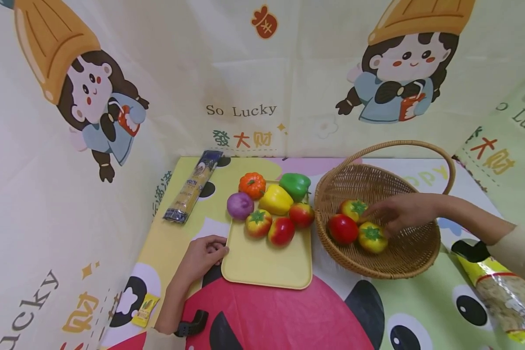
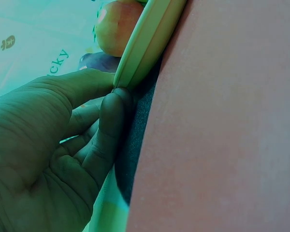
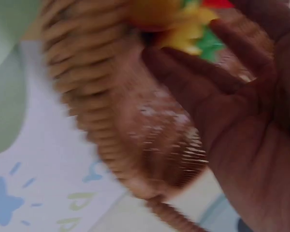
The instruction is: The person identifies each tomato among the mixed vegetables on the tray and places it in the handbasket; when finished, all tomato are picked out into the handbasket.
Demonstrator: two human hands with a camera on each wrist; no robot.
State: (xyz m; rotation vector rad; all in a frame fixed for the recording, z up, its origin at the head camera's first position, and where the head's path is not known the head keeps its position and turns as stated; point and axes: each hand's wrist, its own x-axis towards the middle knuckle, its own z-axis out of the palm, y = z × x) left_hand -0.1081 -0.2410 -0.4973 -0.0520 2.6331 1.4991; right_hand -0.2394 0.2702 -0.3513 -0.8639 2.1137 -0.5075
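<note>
A yellow tray [image 1: 267,265] lies at the middle of the table. My left hand [image 1: 204,255] pinches its left rim, as the left wrist view shows. At the tray's far end sit an orange pumpkin [image 1: 252,185], a purple onion [image 1: 240,205], a yellow pepper [image 1: 276,200], a green pepper [image 1: 295,186] and several red-yellow fruits [image 1: 282,232]. My right hand [image 1: 404,214] reaches into the wicker basket [image 1: 402,265], its extended fingers right at two yellow-red fruits with green leafy tops [image 1: 373,238]. A red fruit [image 1: 343,229] lies beside them. The right wrist view is blurred.
A long pack of noodles [image 1: 193,187] lies left of the tray, and a small yellow packet [image 1: 146,310] is near my left forearm. At the right edge rests a clear-and-yellow food bag [image 1: 503,291]. The basket's tall handle [image 1: 413,142] arches over its far side.
</note>
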